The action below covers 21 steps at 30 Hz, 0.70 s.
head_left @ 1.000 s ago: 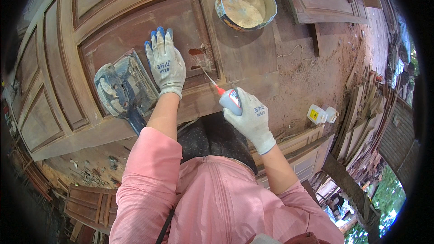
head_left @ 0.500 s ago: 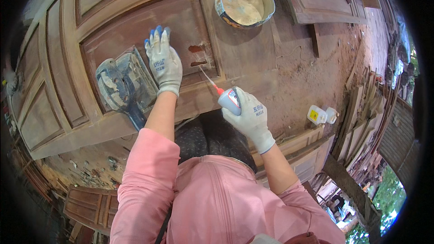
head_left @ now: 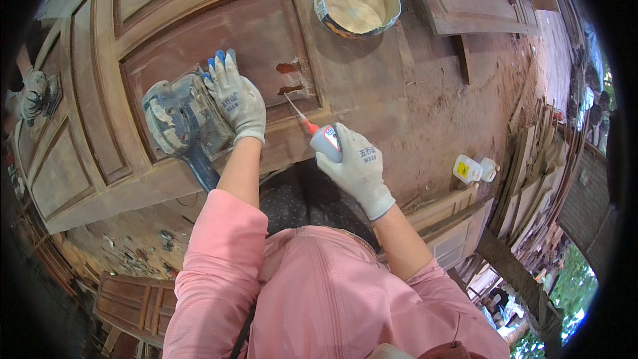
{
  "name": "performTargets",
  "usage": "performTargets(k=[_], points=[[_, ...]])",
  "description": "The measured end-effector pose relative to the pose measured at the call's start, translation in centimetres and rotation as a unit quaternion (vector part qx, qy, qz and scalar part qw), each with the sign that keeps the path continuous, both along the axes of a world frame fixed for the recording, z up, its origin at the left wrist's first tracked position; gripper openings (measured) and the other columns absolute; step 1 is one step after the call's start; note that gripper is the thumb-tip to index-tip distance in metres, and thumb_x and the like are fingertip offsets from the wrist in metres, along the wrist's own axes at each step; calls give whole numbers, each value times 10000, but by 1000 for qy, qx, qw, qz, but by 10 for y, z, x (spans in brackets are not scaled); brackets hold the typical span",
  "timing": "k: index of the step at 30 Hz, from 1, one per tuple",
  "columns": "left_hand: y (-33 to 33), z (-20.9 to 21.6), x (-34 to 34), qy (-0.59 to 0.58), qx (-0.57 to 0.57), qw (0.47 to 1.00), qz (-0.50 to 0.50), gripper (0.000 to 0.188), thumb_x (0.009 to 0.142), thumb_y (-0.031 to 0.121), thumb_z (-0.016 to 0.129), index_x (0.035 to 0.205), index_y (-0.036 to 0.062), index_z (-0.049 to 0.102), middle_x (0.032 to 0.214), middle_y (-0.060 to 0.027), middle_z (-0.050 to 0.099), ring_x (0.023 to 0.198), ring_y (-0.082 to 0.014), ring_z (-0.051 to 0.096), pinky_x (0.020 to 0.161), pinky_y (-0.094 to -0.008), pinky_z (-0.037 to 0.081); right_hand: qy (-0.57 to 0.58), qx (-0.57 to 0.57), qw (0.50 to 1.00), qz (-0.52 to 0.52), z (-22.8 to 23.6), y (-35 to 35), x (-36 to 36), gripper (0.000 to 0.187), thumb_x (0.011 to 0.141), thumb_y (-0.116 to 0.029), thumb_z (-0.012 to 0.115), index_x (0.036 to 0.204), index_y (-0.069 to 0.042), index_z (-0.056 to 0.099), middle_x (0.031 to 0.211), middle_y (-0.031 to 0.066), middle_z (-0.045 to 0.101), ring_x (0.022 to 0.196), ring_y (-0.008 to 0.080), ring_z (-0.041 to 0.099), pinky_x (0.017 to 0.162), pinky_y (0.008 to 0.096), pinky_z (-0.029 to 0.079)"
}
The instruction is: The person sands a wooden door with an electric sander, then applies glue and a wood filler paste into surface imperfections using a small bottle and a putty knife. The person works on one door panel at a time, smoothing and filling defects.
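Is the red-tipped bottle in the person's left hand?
No, the right hand grips the bottle, while the left hand is beside the dusty tool.

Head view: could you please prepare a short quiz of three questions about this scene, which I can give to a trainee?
1. Which of the wearer's hands holds the plastic bottle? (a) left (b) right (c) neither
2. True or false: the bottle's thin nozzle points toward the dark red patches on the door panel.
3. Fill in: in the picture, the round tub is to the ____ of the dusty handled tool.

Key: 1. b, the right hand; 2. true; 3. right.
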<state>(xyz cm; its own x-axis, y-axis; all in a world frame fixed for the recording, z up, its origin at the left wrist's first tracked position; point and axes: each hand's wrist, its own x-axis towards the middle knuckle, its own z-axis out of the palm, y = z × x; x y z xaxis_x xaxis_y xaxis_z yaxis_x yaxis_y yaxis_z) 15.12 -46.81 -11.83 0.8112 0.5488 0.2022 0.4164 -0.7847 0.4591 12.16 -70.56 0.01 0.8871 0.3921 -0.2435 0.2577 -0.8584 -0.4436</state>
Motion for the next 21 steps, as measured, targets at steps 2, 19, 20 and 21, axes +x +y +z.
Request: performTargets(k=[2,19,20,21], points=[[1,-2,-1,5,7,1000,6,585,950,71,487,1533,104,472,1614,-158,414,1530,-336,327,1277,-530,166,0,1,1000,-7,1,-6,-1,584,806,-397,742,1253,-54,592,1064,140,707,996,329,693,849,446,558],[0,-4,3,16,34,999,1,603,942,66,487,1542,101,458,1624,-153,404,1542,-330,304,1282,-530,154,-2,-8,999,-31,-3,-14,-4,633,806,-414,743,1283,-24,599,1083,158,714,995,338,699,842,458,558],[0,-4,3,18,35,999,1,604,941,64,488,1543,100,456,1624,-153,404,1543,-330,302,1283,-528,151,0,-6,999,-32,-5,-15,-5,634,808,-413,742,1284,-21,598,1084,159,714,998,337,699,843,457,558],[1,-4,3,15,31,999,0,606,939,62,489,1543,100,455,1624,-154,404,1544,-329,302,1284,-527,150,1,-3,999,-32,-6,-16,-6,635,809,-412,742,1285,-18,597,1086,160,714,1001,337,698,844,456,558]])
